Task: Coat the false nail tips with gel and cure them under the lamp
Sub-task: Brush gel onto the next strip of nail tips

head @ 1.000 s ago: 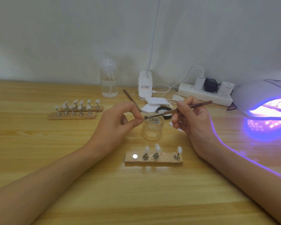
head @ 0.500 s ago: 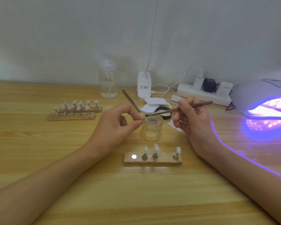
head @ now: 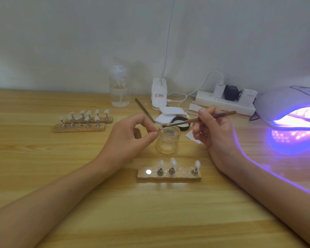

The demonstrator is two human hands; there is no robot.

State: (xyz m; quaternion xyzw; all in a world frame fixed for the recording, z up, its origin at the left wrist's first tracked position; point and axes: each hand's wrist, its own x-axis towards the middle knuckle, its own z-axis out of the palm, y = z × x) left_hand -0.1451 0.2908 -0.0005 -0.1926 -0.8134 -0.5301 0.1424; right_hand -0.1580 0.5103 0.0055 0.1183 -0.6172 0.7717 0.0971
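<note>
A: What's on the left?
B: Far left on the counter [head: 43, 158], two wooden strips [head: 79, 127] of false nail tips on stands. Then the left hand [head: 131, 138] pinches a thin stick [head: 144, 110] between thumb and forefinger, with a clear nail tip [head: 159, 129] at the fingertips, over the glass jar [head: 167, 142] rim.
A: And the right?
B: The right hand [head: 215, 135] grips a brush [head: 199, 120] pen-style — bristles at that tip. A third strip [head: 183, 176] with three tips sits just in front of the jar. The UV lamp [head: 284, 102] is far right — lit purple.
</note>
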